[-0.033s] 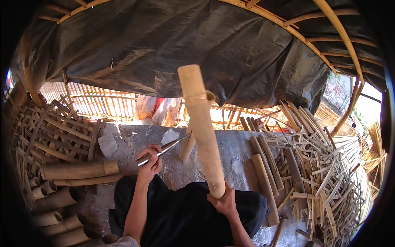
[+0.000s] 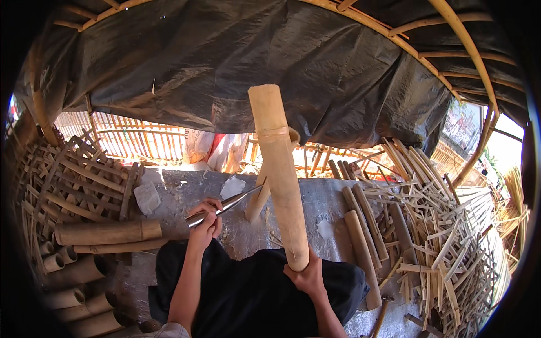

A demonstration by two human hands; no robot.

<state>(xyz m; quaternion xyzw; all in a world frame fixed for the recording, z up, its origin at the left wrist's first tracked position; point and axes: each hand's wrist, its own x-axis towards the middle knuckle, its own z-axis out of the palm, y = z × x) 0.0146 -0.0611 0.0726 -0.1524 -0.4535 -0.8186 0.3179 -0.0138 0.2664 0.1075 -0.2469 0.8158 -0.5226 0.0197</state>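
Over on the left lie bamboo sections [image 2: 110,232]; then the left hand [image 2: 206,217], fingers curled closed around a tapered metal tool [image 2: 232,203], its tip seemingly just beside the tilted bamboo piece [image 2: 282,188]. The right hand [image 2: 304,277] wraps that piece's lower end, near bamboo strips [image 2: 451,265].

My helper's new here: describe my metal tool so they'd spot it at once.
Look below the black tarp to the left hand. It holds the metal tool, slanting up right: shiny silver, tapering to a point, unlike the tan bamboo around it.
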